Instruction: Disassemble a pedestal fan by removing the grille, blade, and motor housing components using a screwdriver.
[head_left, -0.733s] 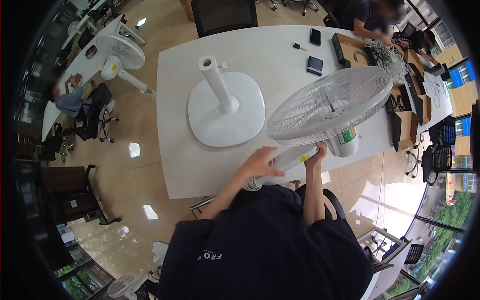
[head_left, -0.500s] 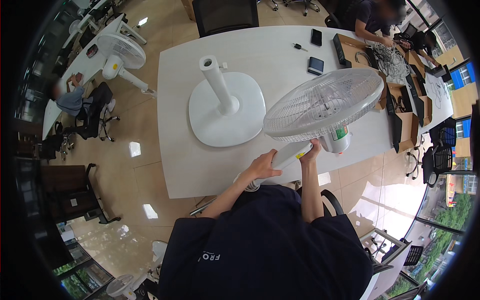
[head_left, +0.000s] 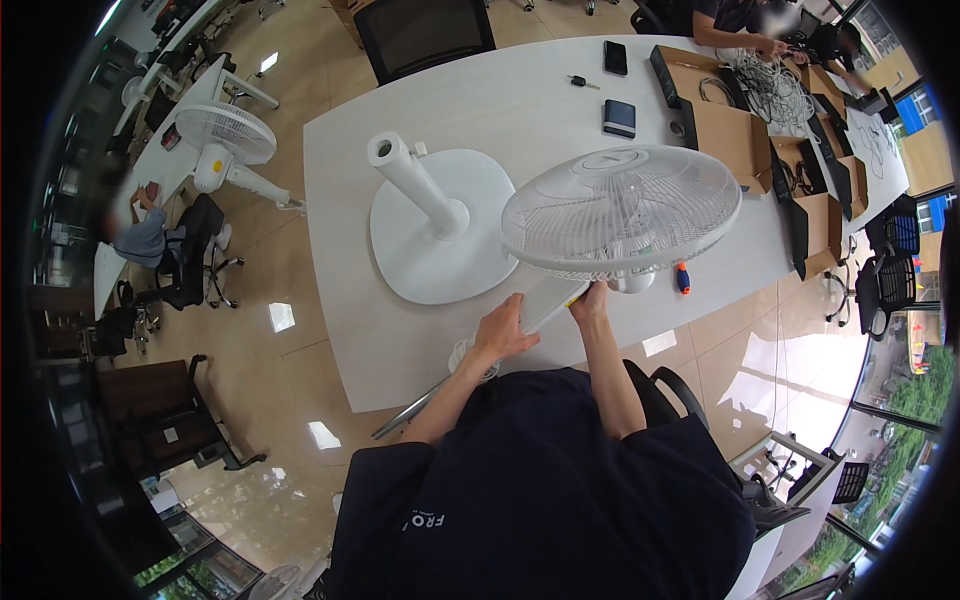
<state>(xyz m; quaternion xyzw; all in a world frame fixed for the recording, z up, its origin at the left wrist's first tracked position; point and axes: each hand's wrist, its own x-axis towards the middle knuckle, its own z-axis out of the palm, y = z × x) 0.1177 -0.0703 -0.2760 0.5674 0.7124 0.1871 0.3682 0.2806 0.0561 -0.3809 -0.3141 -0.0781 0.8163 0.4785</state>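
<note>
Both my hands grip the white neck [head_left: 548,303] of an electric fan above the near side of the table. My left hand [head_left: 505,330] is closed round its lower part. My right hand [head_left: 590,303] clasps it higher, just under the round caged head [head_left: 620,215], which hides some of the fingers. To the left stands the white fan base [head_left: 430,265] with its upright hollow tube [head_left: 412,185], apart from the fan. A bundled white cord [head_left: 463,353] shows by my left wrist. Beyond my left forearm a metal pole [head_left: 408,410] sticks out past the table edge.
On the white table [head_left: 345,250] lie a screwdriver [head_left: 683,279], a dark phone [head_left: 615,58], a key [head_left: 584,82] and a blue box [head_left: 619,118]. Open cardboard boxes [head_left: 735,145] and tangled cables [head_left: 775,90] fill its right side, where another person works. Another fan [head_left: 225,140] stands left.
The caged head has tilted more upward and come round, with my hands still on the neck. The view has shifted, and the screwdriver now shows beside the fan.
</note>
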